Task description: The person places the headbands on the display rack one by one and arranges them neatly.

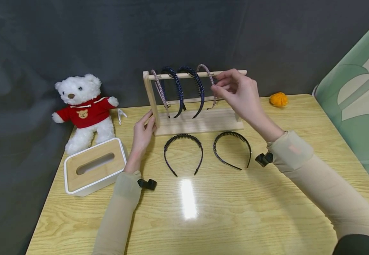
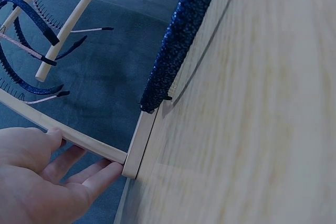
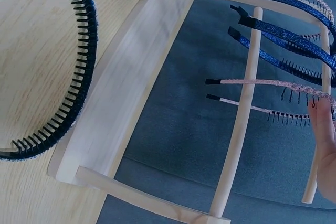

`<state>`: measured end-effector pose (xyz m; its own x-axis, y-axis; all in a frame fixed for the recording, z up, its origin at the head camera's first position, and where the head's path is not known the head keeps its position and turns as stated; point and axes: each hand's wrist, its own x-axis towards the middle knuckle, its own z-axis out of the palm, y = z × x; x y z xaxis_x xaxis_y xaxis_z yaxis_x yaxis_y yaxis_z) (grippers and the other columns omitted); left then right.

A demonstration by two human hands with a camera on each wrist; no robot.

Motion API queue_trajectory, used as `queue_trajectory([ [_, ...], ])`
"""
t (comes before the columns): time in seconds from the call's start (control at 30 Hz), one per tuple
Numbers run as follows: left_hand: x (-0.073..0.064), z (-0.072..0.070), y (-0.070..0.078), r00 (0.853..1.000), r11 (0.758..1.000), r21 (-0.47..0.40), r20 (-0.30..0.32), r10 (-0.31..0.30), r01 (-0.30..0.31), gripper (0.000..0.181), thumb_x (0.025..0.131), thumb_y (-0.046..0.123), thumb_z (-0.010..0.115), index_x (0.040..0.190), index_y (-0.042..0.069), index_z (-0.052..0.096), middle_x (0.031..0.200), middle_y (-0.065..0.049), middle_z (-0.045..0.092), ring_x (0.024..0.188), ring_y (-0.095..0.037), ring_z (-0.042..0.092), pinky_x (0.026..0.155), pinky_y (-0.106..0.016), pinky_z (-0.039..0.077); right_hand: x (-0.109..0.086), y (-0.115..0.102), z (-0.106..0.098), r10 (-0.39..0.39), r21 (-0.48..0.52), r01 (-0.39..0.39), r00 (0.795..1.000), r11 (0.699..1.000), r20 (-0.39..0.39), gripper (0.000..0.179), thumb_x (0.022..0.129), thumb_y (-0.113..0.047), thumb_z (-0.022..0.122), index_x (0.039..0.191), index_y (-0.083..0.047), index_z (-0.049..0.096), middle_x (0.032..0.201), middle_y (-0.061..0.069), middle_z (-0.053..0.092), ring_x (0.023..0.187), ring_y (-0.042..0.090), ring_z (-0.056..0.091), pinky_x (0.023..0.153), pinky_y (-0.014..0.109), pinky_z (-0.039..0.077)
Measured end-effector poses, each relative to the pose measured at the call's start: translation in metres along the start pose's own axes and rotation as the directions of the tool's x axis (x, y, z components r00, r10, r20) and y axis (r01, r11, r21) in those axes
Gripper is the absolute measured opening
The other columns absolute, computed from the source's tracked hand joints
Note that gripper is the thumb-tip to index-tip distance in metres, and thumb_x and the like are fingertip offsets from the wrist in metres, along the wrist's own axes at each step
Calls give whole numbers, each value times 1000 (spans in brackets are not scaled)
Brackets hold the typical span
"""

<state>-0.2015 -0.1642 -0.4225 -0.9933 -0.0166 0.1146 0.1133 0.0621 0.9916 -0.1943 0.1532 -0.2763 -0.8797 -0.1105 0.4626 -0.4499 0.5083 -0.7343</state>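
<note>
A wooden headband rack (image 1: 197,122) stands near the back of the table, with two dark blue headbands (image 1: 178,86) over its bars. A pink headband (image 1: 159,89) hangs at its left end. Toward the right end, my right hand (image 1: 241,94) pinches the side of another pink headband (image 1: 207,72), which is over the top bar. In the right wrist view, my fingertips (image 3: 323,114) are at that band's toothed part. My left hand (image 1: 143,134) holds the rack's left upright low down, thumb on one side and fingers on the other in the left wrist view.
Two dark toothed headbands, a left one (image 1: 183,137) and a right one (image 1: 232,134), lie before the rack. A tissue box (image 1: 71,171) and a white teddy bear (image 1: 85,115) are at the left. An orange fluffy ball (image 1: 279,100) lies at the back right.
</note>
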Motion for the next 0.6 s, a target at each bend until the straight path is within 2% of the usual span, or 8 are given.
queue_trajectory([
  [0.3,0,0,1,1000,1000,3,4,-4,4,45,115,7,48,159,0,47,162,-25,44,139,-44,54,112,-34,53,-4,-3,-4,12,30,-12,1000,999,-4,28,101,-14,79,123,1,72,107,16,77,79,0,71,71,12,61],
  [0.47,0,0,1,1000,1000,-3,7,-5,5,45,115,7,48,160,0,46,163,-25,44,139,-44,54,112,-33,53,-6,-5,-8,-21,69,22,1000,997,-12,26,102,-11,77,123,3,71,109,15,77,82,6,75,75,18,65],
  [0.6,0,0,0,1000,1000,1,4,-7,7,45,115,8,49,160,0,46,162,-25,44,138,-44,55,112,-33,53,-9,-4,-12,-18,96,21,1000,995,-24,24,103,-10,75,123,3,71,111,14,77,84,10,77,75,21,67],
])
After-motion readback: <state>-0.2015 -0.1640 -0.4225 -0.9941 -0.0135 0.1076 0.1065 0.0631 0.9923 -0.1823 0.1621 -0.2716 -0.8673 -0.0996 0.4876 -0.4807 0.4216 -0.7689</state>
